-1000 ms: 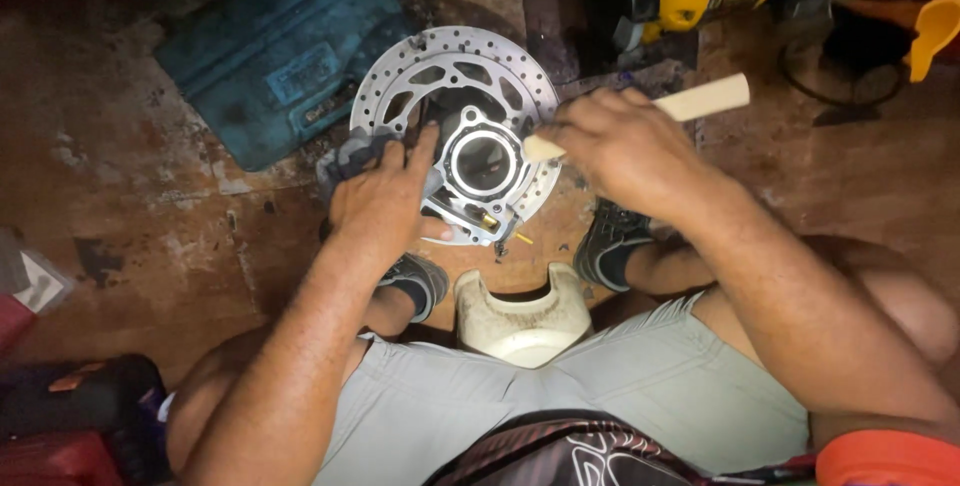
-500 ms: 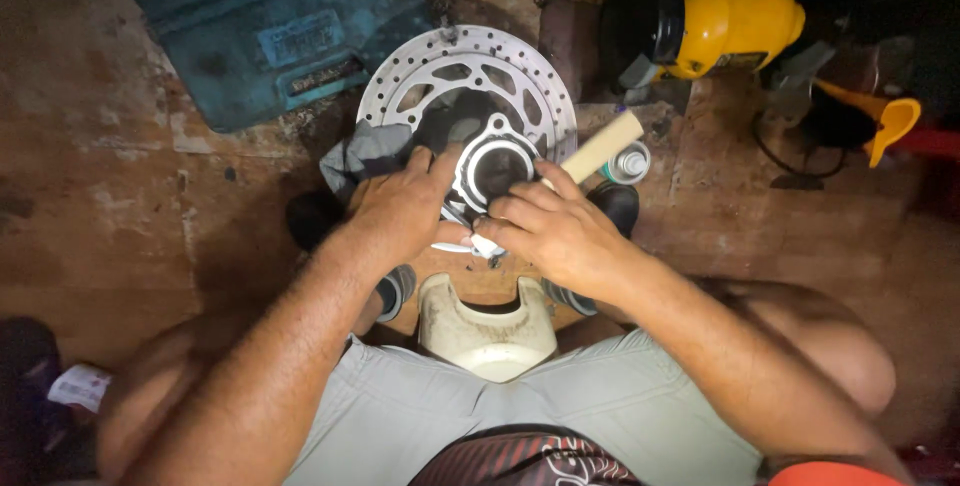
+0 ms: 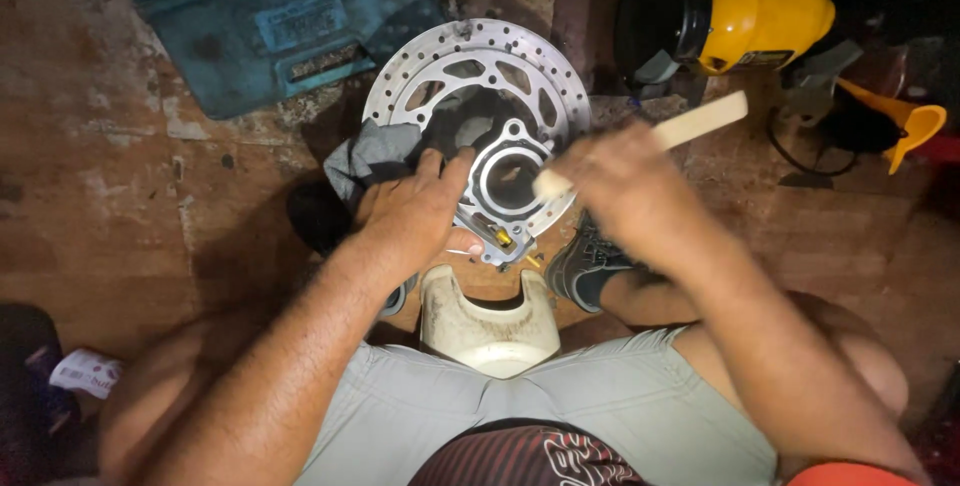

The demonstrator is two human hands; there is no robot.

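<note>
From my head camera, looking down between my knees: my left hand [image 3: 415, 208] lies flat, fingers spread, on the metal part [image 3: 505, 191] that rests on the brake disc [image 3: 478, 86], pressing its left edge beside a grey rag [image 3: 372, 158]. That hand grips nothing; it only bears down. My right hand [image 3: 625, 191] is closed around a pale wooden stick [image 3: 690, 128], whose lower end touches the part's round opening on its right side, while the upper end slants up and to the right. The part sits in the middle of the disc, on the floor [image 3: 120, 206], straight in front of me. Just below it, touching my shorts, is a cream plastic piece [image 3: 488, 321]. My shoe [image 3: 580, 264] shows under my right wrist. A teal case [image 3: 280, 16] lies at the upper left, near the disc. A yellow tool [image 3: 765, 18] sits upper right, and an orange funnel [image 3: 905, 126] lies further right, well apart from my hands.
</note>
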